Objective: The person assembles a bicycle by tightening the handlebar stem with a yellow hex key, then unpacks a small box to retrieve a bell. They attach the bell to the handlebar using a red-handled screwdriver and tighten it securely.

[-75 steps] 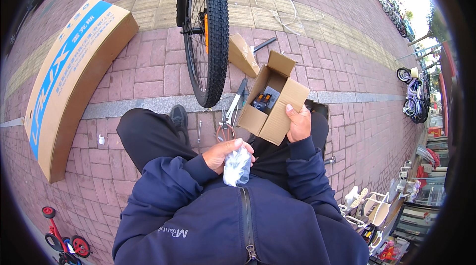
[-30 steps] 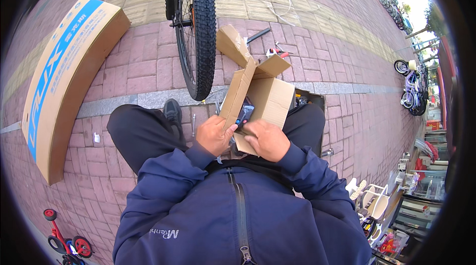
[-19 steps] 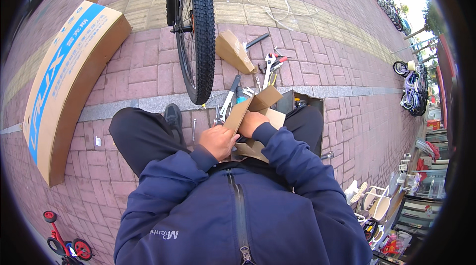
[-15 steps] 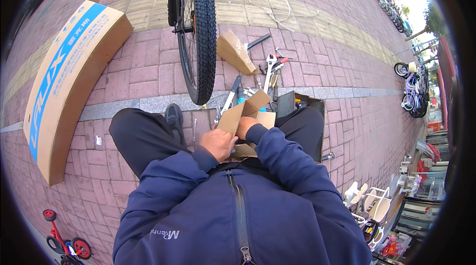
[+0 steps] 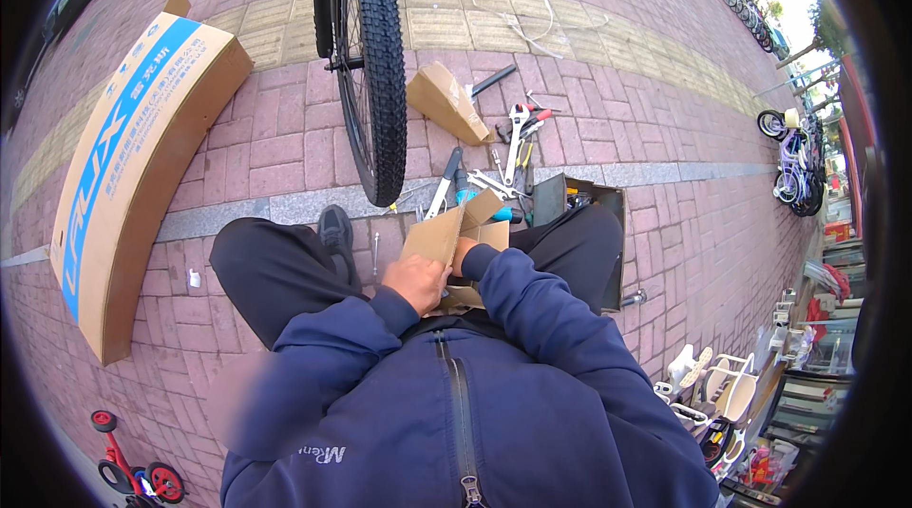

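Note:
A small open cardboard box rests in my lap between my knees, its flaps standing up. My left hand is closed on the near left side of the box, thumb along the cardboard edge. Behind the raised flap, my right hand reaches down into the box. Its fingers are hidden there, as are the box's contents. Just beyond the box lie an adjustable wrench and several other hand tools on the paving.
A bicycle wheel stands ahead of me. To the left lies a long cardboard carton; a smaller carton sits near the tools. By my right knee is a dark toolbox. A red child's bike stands lower left.
The box and both hands sit slightly lower and further left in view. My right hand shows less above the flap. My left hand keeps its hold on the cardboard.

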A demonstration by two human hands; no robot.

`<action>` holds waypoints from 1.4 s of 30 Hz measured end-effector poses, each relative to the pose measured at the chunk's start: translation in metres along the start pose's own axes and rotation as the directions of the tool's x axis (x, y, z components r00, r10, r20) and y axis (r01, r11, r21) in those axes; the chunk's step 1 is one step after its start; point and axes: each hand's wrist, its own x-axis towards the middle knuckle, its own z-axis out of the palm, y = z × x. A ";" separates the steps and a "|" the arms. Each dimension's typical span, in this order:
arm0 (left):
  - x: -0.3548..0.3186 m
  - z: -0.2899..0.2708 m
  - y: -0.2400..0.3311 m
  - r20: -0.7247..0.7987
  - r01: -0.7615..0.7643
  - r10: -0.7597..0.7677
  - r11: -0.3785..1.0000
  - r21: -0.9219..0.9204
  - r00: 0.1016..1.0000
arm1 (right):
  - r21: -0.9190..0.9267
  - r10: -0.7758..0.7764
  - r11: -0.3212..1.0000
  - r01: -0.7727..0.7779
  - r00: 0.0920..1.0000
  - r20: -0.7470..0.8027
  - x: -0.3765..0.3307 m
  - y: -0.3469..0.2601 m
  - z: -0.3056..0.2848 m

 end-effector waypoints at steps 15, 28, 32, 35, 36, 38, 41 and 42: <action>0.009 0.002 -0.014 -0.018 0.325 -0.325 0.943 0.074 0.946 | 0.504 0.818 0.554 -0.663 0.546 -0.182 -0.024 -0.034 -0.060; 0.010 -0.001 -0.015 0.147 0.472 -0.478 0.879 0.074 0.866 | 0.792 0.794 0.546 -0.274 0.470 -0.385 -0.027 0.011 -0.113; 0.012 -0.013 -0.005 0.011 0.371 -0.372 0.928 0.032 0.928 | 0.657 0.531 0.723 -0.213 0.779 -0.332 -0.040 -0.003 -0.101; 0.013 -0.024 0.001 -0.131 0.242 -0.244 0.970 -0.035 0.961 | 0.264 0.264 0.948 -0.176 0.900 -0.346 -0.053 -0.020 -0.105; 0.014 -0.027 0.002 -0.201 0.200 -0.209 0.978 -0.064 0.957 | 0.210 0.242 0.961 -0.182 0.920 -0.309 -0.056 -0.025 -0.108; 0.014 -0.033 0.004 -0.299 0.114 -0.142 0.988 -0.107 0.944 | 0.080 0.238 0.971 -0.226 0.948 -0.210 -0.058 -0.032 -0.115; 0.015 -0.039 0.009 -0.318 -0.050 0.007 0.991 -0.127 0.948 | -0.234 0.254 0.940 -0.248 0.967 -0.006 -0.048 -0.043 -0.121; 0.015 -0.040 0.012 -0.319 -0.086 0.043 0.989 -0.121 0.947 | -0.135 0.315 0.942 -0.308 0.949 0.031 -0.044 -0.047 -0.119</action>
